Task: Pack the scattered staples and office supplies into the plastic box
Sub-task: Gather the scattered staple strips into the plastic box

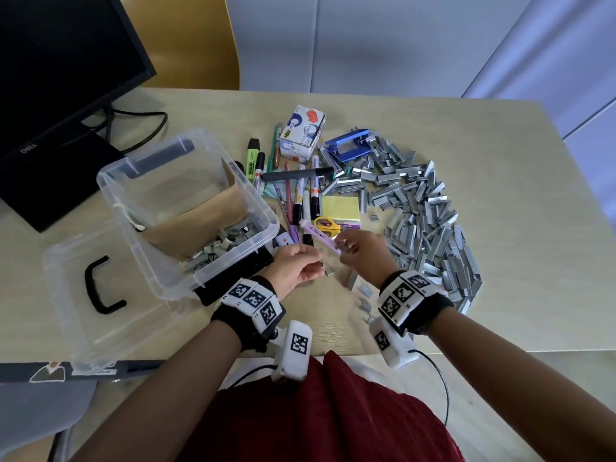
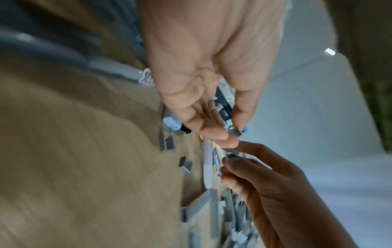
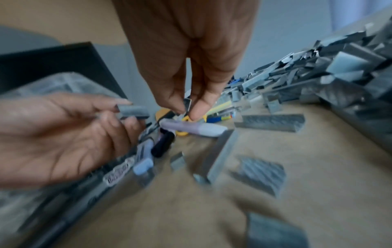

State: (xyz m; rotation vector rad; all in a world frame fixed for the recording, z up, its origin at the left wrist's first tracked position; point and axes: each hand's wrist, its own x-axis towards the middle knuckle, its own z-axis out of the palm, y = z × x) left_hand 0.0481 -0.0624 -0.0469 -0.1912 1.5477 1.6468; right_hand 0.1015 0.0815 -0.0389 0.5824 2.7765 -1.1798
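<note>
The clear plastic box (image 1: 156,261) stands at the left of the table, with brown paper and a small heap of staples inside. A big pile of grey staple strips (image 1: 430,215) curves across the right side. Just right of the box, above the table, my two hands meet. My left hand (image 1: 318,261) (image 2: 233,134) pinches a short staple strip (image 3: 133,111). My right hand (image 1: 343,246) (image 3: 187,109) pinches a smaller staple piece (image 3: 188,102) between thumb and fingers. A lilac marker (image 1: 320,236) lies right beneath them.
The box lid (image 1: 83,321) lies at the front left, a monitor (image 1: 50,95) behind it. Pens, yellow sticky notes (image 1: 340,208), yellow scissors (image 1: 328,225), a white carton (image 1: 301,135) and a blue punch (image 1: 348,145) crowd the middle. Loose strips (image 1: 365,290) lie near my right wrist.
</note>
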